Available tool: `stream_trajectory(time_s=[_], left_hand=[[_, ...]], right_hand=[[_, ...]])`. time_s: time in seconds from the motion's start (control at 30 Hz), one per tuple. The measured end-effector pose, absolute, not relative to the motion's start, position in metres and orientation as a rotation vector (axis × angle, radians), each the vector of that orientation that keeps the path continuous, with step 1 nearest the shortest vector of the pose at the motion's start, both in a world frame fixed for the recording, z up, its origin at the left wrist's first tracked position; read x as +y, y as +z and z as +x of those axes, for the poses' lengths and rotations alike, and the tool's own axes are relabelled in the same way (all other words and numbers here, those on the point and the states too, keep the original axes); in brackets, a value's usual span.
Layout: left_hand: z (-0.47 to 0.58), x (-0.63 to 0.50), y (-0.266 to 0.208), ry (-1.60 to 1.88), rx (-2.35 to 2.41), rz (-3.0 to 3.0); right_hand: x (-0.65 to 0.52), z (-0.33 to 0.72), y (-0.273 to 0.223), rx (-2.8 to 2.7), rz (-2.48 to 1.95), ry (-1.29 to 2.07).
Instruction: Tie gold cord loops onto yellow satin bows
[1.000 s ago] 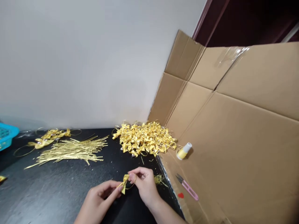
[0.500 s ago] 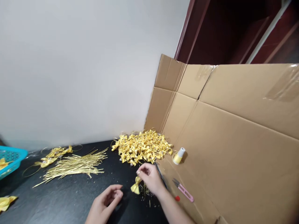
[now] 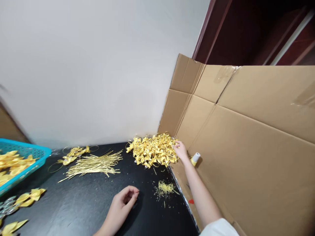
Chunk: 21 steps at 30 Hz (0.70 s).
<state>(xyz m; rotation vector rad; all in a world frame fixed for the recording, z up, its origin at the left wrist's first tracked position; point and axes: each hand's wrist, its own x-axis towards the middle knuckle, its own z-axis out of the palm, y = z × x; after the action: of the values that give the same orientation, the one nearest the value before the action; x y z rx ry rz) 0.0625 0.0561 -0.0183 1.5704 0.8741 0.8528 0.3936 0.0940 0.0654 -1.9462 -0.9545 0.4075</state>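
My right hand (image 3: pixel 180 151) is stretched out to the right edge of a heap of yellow satin bows (image 3: pixel 154 150). Its fingers are extended and somewhat apart at the bows, and I see no bow gripped in them. Gold wire loops stick out of the heap. Nearer to me, my left hand (image 3: pixel 124 203) hovers over the black tabletop (image 3: pixel 83 209), fingers curled and thumb tip against the index finger, with nothing visible between them. To its right lies a small pile of yellow clippings (image 3: pixel 165 188).
Gold twist ties (image 3: pixel 94 165) lie in a bundle left of the heap, beside a few looped bows (image 3: pixel 73 154). A blue basket (image 3: pixel 40 154) holds more bows, with loose bows (image 3: pixel 29 198) below it. Cardboard (image 3: pixel 258 147) walls the right side, by a thread spool (image 3: pixel 195 159).
My right hand has moved up and away to the heap and let go of the yellow bow it held. My left thumb and index finger have closed together. The view has swung left.
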Motion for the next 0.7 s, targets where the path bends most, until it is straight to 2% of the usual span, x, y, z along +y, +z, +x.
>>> stream_trajectory(time_s=[0.4, 0.7], left_hand=[[0.063, 0.049, -0.002, 0.932, 0.93, 1.87], [-0.008, 0.123, 0.01, 0.932, 1.362, 2.339]], right_hand=[[0.024, 0.336, 0.079, -1.176, -1.658, 0.339], [0.038, 0.228, 0.1, -1.686, -1.44, 0.509]])
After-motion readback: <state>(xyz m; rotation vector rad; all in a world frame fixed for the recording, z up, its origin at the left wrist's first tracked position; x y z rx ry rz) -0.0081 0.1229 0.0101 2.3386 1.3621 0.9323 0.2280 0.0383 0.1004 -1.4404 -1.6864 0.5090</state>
